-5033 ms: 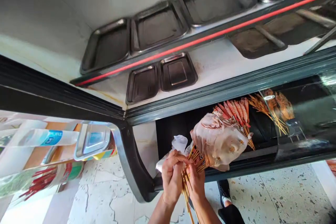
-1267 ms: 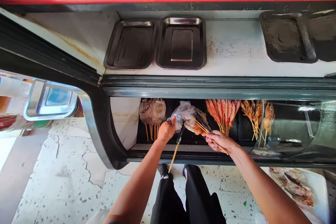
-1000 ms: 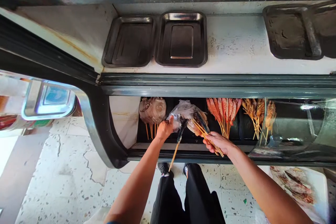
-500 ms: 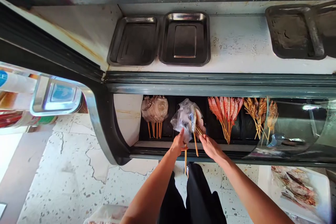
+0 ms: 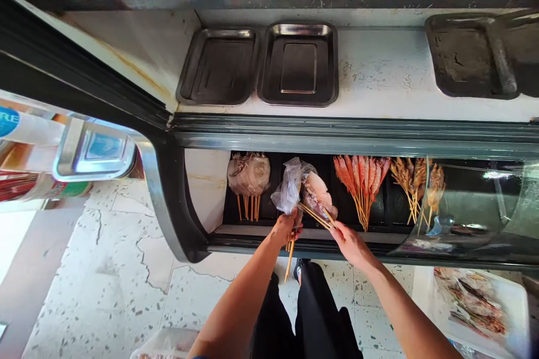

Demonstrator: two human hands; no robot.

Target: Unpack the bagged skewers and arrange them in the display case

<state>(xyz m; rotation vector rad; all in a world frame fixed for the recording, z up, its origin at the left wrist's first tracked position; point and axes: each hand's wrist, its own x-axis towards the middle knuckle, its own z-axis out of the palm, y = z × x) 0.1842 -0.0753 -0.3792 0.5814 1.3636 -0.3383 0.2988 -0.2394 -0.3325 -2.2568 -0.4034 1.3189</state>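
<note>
My left hand (image 5: 289, 225) is closed around a crumpled clear plastic bag (image 5: 289, 186) and several wooden skewer sticks (image 5: 290, 258), whose ends point down out of my fist. What is on those sticks is mostly hidden by the bag. With its fingertips, my right hand (image 5: 348, 241) pinches the stick ends of pale, pinkish squid-like skewers (image 5: 319, 193). Those skewers are over a black tray in the display case, just right of the bag. To the left are whitish squid skewers (image 5: 248, 176); red shrimp skewers (image 5: 362, 179) fan out to the right.
Brown skewers (image 5: 410, 182) lie further right, partly behind curved glass (image 5: 475, 207). Metal trays (image 5: 298, 98) rest on the white shelf above. The case's front rail (image 5: 337, 255) runs under my wrists. A white box (image 5: 516, 314) with bagged food stands on the floor at right.
My left hand has drawn in the bag and the skewer that hung between my hands. My right hand has shifted slightly right and down, and the pale skewers show more fully.
</note>
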